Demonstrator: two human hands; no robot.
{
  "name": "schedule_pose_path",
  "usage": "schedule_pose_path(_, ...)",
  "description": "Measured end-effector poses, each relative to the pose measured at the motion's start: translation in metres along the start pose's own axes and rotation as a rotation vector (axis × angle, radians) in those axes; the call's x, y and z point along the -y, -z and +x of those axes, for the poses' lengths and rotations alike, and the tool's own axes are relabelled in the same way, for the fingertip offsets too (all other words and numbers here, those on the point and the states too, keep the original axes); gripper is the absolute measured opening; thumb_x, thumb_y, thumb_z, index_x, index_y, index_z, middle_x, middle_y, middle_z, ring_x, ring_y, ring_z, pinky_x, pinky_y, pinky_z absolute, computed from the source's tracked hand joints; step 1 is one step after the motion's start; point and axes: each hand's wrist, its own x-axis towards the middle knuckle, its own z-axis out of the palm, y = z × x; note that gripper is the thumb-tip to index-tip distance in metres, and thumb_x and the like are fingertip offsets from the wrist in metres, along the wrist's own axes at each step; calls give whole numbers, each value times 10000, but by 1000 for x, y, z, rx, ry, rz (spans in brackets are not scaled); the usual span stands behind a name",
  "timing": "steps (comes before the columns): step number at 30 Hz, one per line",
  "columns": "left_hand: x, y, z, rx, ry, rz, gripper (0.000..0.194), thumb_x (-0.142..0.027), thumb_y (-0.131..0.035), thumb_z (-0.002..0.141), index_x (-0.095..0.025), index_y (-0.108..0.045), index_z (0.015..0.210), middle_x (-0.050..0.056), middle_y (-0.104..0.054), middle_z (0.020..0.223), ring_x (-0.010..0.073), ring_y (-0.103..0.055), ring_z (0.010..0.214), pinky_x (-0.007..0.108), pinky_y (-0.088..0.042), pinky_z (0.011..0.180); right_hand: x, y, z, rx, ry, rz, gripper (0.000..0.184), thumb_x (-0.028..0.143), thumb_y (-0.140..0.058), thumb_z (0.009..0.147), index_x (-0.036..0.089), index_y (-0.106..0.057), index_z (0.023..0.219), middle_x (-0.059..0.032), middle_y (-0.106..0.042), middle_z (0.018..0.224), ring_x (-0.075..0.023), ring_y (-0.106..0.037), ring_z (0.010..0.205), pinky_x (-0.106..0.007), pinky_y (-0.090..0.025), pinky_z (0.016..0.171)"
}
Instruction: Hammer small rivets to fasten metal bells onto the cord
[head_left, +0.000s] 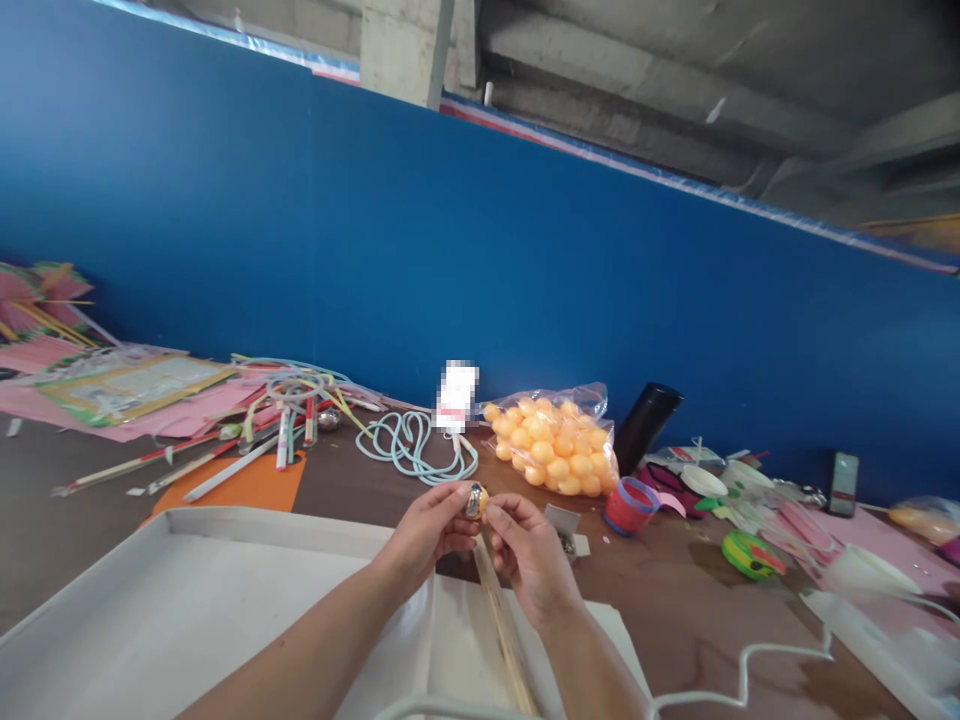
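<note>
In the middle of the head view, a small rounded piece, shiny silver on one side and orange on the other (475, 501), sits between my two hands. My left hand (429, 530) pinches its silver side with thumb and fingers. The thumb and fingertips of my right hand (529, 550) close on its orange side; the exact contact is partly hidden. Below the hands, a bundle of thin wooden sticks (501, 625) lies across white sheets. Just past them rests a clear plastic bag of orange balls (555, 445).
A white tray (300, 520) fills the near left. Behind lie a coiled pale blue cord (409, 448), striped sticks (202, 465) and an orange sheet (251, 483). To the right are a dark bottle (651, 428), red tape rolls (631, 505) and a green tape measure (750, 556). A blue wall (450, 250) borders the table.
</note>
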Motion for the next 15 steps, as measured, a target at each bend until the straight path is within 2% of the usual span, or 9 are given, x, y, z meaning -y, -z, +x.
schedule_pose_path(15,-2,-1,-2,18,-11,98,375,-365,-663,712,-156,-631,1022,51,-641,773,104,-607,617,212,-512,569,2,4,1,19,-46,39,226,340,-721,689,156,-602,747,73,-461,466,-33,-362,384,-143,-282,374)
